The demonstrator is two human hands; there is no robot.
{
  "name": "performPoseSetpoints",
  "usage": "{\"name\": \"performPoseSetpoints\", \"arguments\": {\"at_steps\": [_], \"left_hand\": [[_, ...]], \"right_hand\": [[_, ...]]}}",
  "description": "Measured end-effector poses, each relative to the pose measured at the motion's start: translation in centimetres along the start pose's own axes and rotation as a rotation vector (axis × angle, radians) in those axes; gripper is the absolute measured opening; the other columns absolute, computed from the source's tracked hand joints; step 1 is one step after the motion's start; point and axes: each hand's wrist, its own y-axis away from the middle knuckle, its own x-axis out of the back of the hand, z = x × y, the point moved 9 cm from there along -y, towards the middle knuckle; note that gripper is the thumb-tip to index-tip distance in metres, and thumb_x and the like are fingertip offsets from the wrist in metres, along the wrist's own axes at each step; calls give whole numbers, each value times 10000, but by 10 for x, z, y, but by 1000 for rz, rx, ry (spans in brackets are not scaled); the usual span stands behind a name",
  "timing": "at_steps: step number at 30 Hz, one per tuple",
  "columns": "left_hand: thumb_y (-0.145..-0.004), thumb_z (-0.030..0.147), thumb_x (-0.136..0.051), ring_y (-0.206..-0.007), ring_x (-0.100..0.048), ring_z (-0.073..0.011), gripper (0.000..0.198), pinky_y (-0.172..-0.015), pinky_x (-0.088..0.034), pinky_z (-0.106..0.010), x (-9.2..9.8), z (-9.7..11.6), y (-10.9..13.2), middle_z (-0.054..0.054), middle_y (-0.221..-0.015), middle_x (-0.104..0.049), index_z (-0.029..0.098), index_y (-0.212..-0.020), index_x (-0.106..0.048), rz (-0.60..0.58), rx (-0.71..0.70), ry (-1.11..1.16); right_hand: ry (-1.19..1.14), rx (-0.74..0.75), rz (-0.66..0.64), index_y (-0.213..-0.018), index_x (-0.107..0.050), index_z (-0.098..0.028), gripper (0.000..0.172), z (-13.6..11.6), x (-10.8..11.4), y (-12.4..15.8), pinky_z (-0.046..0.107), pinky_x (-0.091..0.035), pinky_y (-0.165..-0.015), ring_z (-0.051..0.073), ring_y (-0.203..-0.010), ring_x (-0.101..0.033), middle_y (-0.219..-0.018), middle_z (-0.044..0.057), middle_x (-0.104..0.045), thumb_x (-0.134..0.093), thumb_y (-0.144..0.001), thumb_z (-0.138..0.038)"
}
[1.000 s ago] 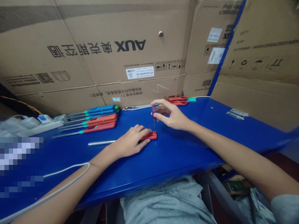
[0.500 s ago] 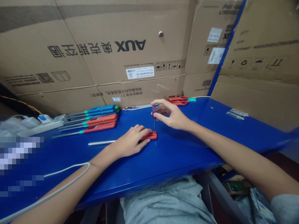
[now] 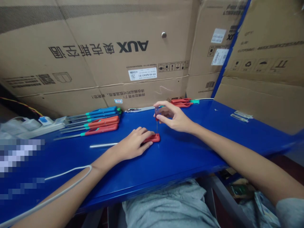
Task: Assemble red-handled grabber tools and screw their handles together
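My left hand [image 3: 135, 144] is closed over a red long-nosed lighter [image 3: 155, 138], pinning it flat on the blue table [image 3: 173, 158]. The lighter's metal tube [image 3: 102, 145] sticks out to the left from under the hand, and most of its body is hidden by my fingers. Between the fingers of my right hand [image 3: 174, 117] is a small screwdriver [image 3: 156, 114] with a see-through reddish handle. It stands upright, its thin shaft running down to the lighter's right end. The very tip is too small to make out.
Several blue lighters [image 3: 102, 111] and red lighters [image 3: 102, 128] lie at the left. More red handles [image 3: 181, 104] lie behind my right hand. A power strip [image 3: 45, 128] sits far left, a white cable [image 3: 71, 172] crosses my left forearm, and cardboard [image 3: 114, 69] walls the back.
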Motion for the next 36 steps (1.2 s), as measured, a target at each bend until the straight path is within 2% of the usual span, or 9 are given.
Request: {"name": "performPoseSetpoints", "arguments": {"at_steps": [9,13,20,36], "left_hand": [[-997,354,-405,-1023,-517,-246,341,-901,-436,-400,0,0,0,-91,-1119,-597,205,-1278,-529,1,-3,-10],[-995,357,-410,-1019,-522,-245,339,-900,-438,-401,1,0,0,-91,-1108,-596,211,-1274,-535,7,-2,-1],[-997,362,-405,-1022,-520,-246,346,-903,-437,-402,-1,0,-1,-88,-1121,-597,204,-1277,-534,10,-9,-11],[-997,366,-398,-1031,-524,-244,352,-912,-444,-408,0,0,-1,-95,-1131,-596,205,-1278,-536,12,-8,-4]], "right_hand": [[37,8,28,-1154,-517,-235,327,1,3,-1,279,-539,-637,116,-677,-620,-831,-15,-614,-631,-847,-214],[66,12,33,-1153,-524,-233,336,-1,3,-1,287,-544,-670,126,-717,-631,-841,-12,-622,-639,-838,-223],[48,61,31,-1171,-510,-228,324,-4,2,1,329,-557,-776,169,-902,-672,-977,31,-663,-566,-857,-173],[26,52,5,-1165,-501,-210,302,-8,1,0,303,-558,-764,141,-837,-673,-985,43,-674,-535,-870,-157]]}}
